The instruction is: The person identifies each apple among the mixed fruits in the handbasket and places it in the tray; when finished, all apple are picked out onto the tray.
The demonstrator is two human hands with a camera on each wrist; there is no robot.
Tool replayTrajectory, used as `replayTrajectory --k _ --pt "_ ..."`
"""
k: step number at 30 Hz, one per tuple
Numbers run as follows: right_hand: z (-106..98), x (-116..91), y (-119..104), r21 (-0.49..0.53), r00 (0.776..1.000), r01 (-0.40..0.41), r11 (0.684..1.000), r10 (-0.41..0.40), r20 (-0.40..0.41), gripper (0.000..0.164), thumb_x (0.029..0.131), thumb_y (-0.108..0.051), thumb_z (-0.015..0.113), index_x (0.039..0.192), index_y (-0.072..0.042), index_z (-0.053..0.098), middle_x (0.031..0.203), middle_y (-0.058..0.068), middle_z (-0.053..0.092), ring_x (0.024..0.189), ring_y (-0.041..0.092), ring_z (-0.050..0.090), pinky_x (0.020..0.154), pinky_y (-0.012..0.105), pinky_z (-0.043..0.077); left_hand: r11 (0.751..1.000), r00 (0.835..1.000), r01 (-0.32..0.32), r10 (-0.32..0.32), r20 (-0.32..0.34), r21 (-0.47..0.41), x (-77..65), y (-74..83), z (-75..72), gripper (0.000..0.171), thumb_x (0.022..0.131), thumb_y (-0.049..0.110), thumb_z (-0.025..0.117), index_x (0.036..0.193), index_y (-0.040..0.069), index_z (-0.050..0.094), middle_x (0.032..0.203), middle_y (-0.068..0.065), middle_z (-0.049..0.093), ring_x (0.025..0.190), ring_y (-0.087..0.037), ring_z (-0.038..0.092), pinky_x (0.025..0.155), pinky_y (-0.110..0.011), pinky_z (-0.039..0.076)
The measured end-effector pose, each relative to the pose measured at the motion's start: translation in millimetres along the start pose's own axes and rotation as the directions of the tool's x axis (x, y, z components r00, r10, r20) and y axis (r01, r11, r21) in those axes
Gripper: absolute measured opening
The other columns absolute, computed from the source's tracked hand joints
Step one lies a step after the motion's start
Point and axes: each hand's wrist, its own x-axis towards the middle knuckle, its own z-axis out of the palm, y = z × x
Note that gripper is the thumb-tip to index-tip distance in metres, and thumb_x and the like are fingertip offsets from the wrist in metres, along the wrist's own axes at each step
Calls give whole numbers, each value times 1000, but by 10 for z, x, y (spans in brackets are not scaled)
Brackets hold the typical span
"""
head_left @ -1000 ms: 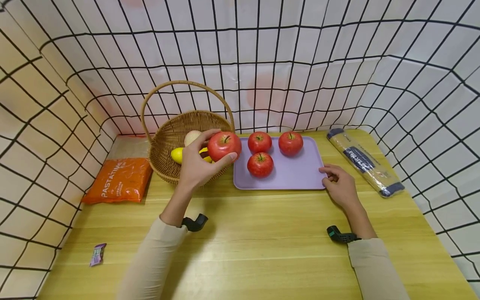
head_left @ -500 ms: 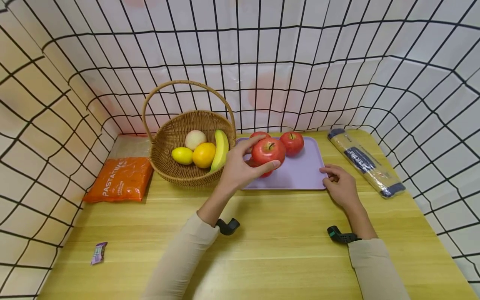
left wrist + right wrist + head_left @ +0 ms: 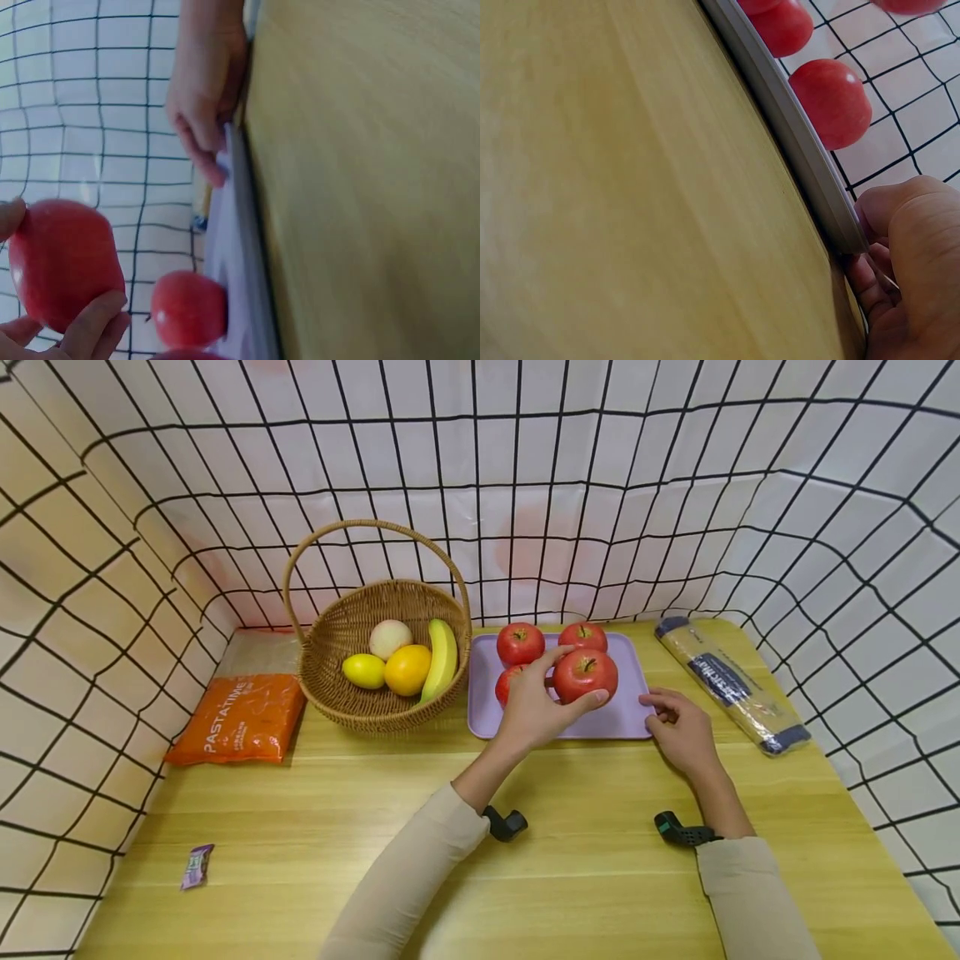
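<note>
My left hand (image 3: 534,706) grips a red apple (image 3: 587,677) between thumb and fingers, over the right half of a lilac tray (image 3: 626,720). In the left wrist view this held apple (image 3: 66,262) is raised away from the tray. Three more red apples rest on the tray: one at back left (image 3: 521,644), one at back right (image 3: 582,633), and one at front left (image 3: 507,685), partly hidden by the left hand. At the tray's right edge, my right hand (image 3: 681,731) pinches the rim; its thumb (image 3: 881,206) lies over the corner in the right wrist view.
Left of the tray stands a wicker basket (image 3: 330,708) with a tall handle, holding a banana (image 3: 442,656), an orange (image 3: 408,670), a lemon (image 3: 364,672) and a pale round fruit (image 3: 391,638). Around lie an orange packet (image 3: 240,718), a long plastic-wrapped package (image 3: 723,681) and a small purple wrapper (image 3: 197,867).
The left hand has carried its apple rightward, from beside the basket across the tray to its right half. The right hand has stayed at the tray's edge.
</note>
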Motion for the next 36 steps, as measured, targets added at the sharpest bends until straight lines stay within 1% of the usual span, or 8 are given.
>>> replayTrajectory --k 3,7,10,15,23,27,32,36 --pt "-1 -6 -11 1 1000 -3 1000 3 4 32 93 -2 62 123 -3 73 140 18 61 94 17 52 72 8 39 1000 1000 2 -2 23 -6 26 -18 109 80 85 55 80 151 24 49 140 0 62 120 -17 61 96 -38 56" --pt "-8 -8 -18 0 1000 -4 1000 4 8 31 94 -1 62 123 -3 73 141 17 61 93 16 52 71 8 39 999 998 41 -41 45 1 61 -36 248 81 87 54 78 154 23 45 146 -1 58 132 -24 56 105 -46 53" --pt "-15 -5 -13 -4 1000 -6 1000 6 8 31 94 -2 62 123 -3 73 141 17 61 92 15 52 70 7 40 996 995 82 -83 61 20 81 -48 352 79 89 53 77 155 24 43 148 -1 56 134 -27 53 106 -48 51" --pt "-8 6 10 -13 1000 1 1000 -1 3 30 94 -2 62 122 -4 73 139 17 61 90 12 52 70 7 40 992 991 113 -117 66 63 113 -99 484 79 91 50 74 157 22 39 147 -5 53 133 -26 53 107 -47 51" --pt "2 2 13 -6 1000 3 1000 -3 1 32 93 -2 62 122 -4 74 140 17 62 91 11 53 70 7 40 985 989 136 -141 46 107 166 -221 619 83 94 44 74 160 14 34 154 -11 46 138 -27 52 113 -44 47" --pt "-7 -8 -12 -12 1000 -4 1000 4 4 32 93 -2 62 122 -4 73 141 17 61 92 14 53 70 7 39 977 988 140 -149 46 164 179 -230 686 85 97 42 70 162 10 28 159 -15 40 141 -27 50 117 -42 45" --pt "-7 -4 -12 -15 1000 2 1000 -2 1 31 93 -2 62 122 -4 74 140 17 62 91 13 53 70 7 39 959 987 125 -147 72 253 190 -204 707 87 100 41 65 164 5 18 168 -17 27 153 -30 35 124 -41 34" --pt "-1 1 0 -10 1000 4 1000 -4 3 32 93 -1 62 122 -4 73 140 18 61 93 16 52 71 6 39 965 988 106 -129 83 242 156 -177 658 88 101 39 64 164 3 15 171 -18 19 158 -30 23 126 -41 28"
